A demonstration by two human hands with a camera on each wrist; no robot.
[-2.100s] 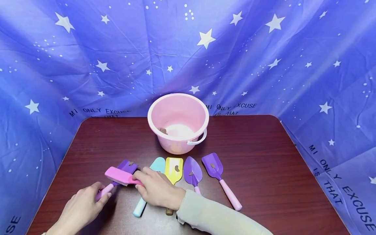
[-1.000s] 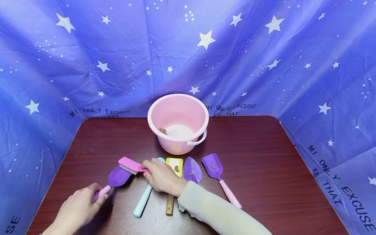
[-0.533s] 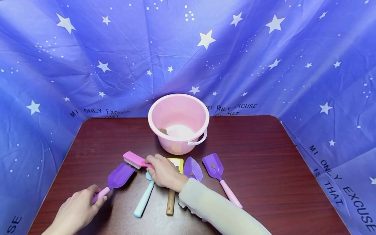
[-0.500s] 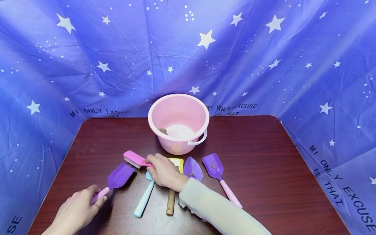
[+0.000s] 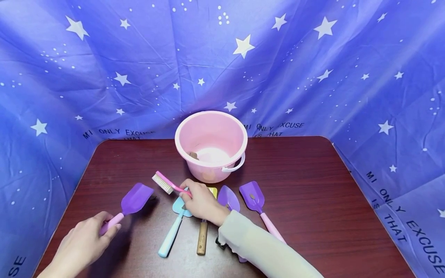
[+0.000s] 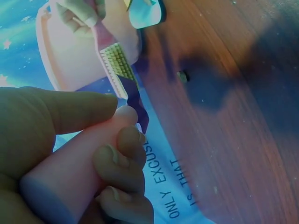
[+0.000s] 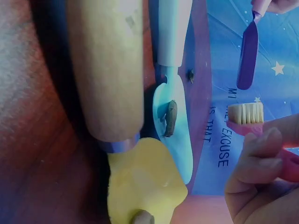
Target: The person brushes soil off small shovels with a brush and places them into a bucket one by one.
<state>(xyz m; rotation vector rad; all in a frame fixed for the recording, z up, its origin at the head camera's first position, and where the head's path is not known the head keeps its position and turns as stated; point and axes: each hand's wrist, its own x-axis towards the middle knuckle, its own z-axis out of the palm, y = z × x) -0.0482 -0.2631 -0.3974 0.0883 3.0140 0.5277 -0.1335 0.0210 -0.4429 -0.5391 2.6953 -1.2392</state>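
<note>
My left hand (image 5: 78, 239) grips the pink handle of a purple toy shovel (image 5: 136, 199), whose blade is raised over the left of the table. No brown piece shows on that blade. A small brown lump (image 6: 182, 76) lies on the table below it in the left wrist view. My right hand (image 5: 205, 204) holds a pink brush (image 5: 162, 182) by its handle, pale bristles turned towards the shovel but apart from it. Beneath the right hand lie a light blue trowel (image 5: 169, 236) and a yellow shovel (image 7: 140, 179) with a wooden handle, each bearing a brown lump.
A pink bucket (image 5: 203, 174) with a white handle stands behind the tools, a brown lump inside it. Right of the yellow shovel lie a purple trowel (image 5: 227, 196) and another purple shovel (image 5: 251, 193) with a brown piece on it. A starry blue cloth (image 5: 222, 58) surrounds the table.
The brown lump has gone from the left shovel's blade to the table. The brush has moved right and away from the blade; the shovel has moved slightly left and away from me.
</note>
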